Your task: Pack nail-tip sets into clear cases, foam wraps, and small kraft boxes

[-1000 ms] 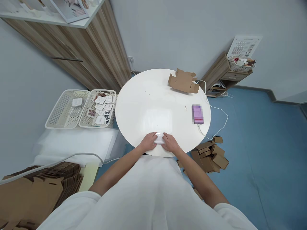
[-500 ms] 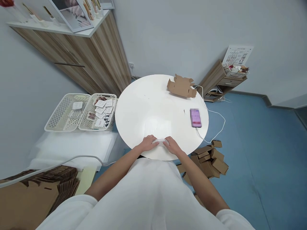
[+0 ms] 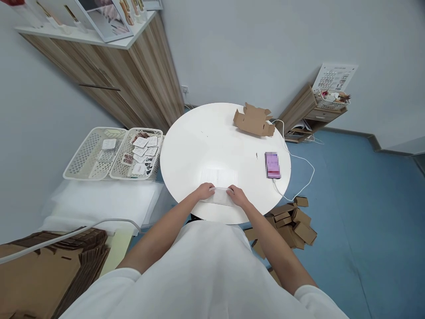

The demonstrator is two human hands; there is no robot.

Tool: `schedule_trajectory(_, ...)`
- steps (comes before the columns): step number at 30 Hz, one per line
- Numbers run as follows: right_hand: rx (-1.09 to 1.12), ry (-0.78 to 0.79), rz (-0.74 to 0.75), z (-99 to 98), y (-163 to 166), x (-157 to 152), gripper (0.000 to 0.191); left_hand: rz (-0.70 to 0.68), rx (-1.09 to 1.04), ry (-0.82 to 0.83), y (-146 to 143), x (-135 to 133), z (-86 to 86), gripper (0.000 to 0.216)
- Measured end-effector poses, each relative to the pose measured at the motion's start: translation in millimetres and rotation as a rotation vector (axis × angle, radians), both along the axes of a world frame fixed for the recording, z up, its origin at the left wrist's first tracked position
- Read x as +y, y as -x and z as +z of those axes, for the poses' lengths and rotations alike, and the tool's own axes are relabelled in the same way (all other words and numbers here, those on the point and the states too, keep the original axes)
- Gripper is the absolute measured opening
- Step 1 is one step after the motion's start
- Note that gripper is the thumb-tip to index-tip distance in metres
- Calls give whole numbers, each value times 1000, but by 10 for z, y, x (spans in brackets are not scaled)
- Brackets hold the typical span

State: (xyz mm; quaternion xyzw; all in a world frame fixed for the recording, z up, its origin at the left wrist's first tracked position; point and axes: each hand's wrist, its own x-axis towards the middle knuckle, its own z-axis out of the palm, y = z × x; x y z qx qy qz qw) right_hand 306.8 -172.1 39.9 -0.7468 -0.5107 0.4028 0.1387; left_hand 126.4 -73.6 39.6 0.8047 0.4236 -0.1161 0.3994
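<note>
Both hands work at the near edge of a white oval table [image 3: 186,146]. My left hand [image 3: 205,191] is closed on the left side of a translucent white wrapping sheet [image 3: 220,196]. At its right side, my right hand [image 3: 237,195] pinches the same sheet, thumb turned inward. Between the hands the sheet forms a pale band, and a lower part of it lies toward my body. Whether something is rolled inside cannot be made out.
An unfolded cardboard box [image 3: 254,120] and a phone [image 3: 272,165] on a white cable lie on the table. To the left stand two plastic baskets [image 3: 114,166], translucent sheets [image 3: 109,199] and stacked flat cardboard [image 3: 36,279]. Small boxes [image 3: 292,226] lie on the floor at right.
The narrow folded strip between my hands now shows as a wider, flatter band, with sheet spread below it. Both hands have moved slightly away from my body. The view has shifted a little.
</note>
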Motion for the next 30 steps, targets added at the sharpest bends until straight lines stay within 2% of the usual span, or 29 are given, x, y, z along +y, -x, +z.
schedule_trajectory(8, -58, -34, -110, -149, 53, 16, 21, 10, 140, -142, -18, -52, 18, 27)
schedule_trajectory(12, -102, -90, -100, -166, 85, 16, 18, -46, 162, -333, 31, -130, 82, 23)
schedule_trajectory(16, -229, -180, -160, -157, 120, 16, 28, -69, 107, -587, 55, -267, 140, 45)
schedule_trajectory(18, -259, -231, -229, -147, 122, -31, 39, -153, 22, -651, 45, -363, 153, 53)
schedule_trajectory(20, -240, -284, -326, -143, 115, -137, 48, -260, -63, -644, 27, -460, 147, 50)
schedule_trajectory(22, -165, -306, -441, -153, 111, -298, 53, -302, -94, -606, 11, -537, 118, 46)
schedule_trajectory(26, 57, -145, -596, -199, 190, -605, 64, -264, -60, -556, 10, -600, 17, 46)
schedule_trajectory(30, 194, -90, -699, -190, 331, -580, 76, -253, -57, -547, 30, -604, -62, 46)
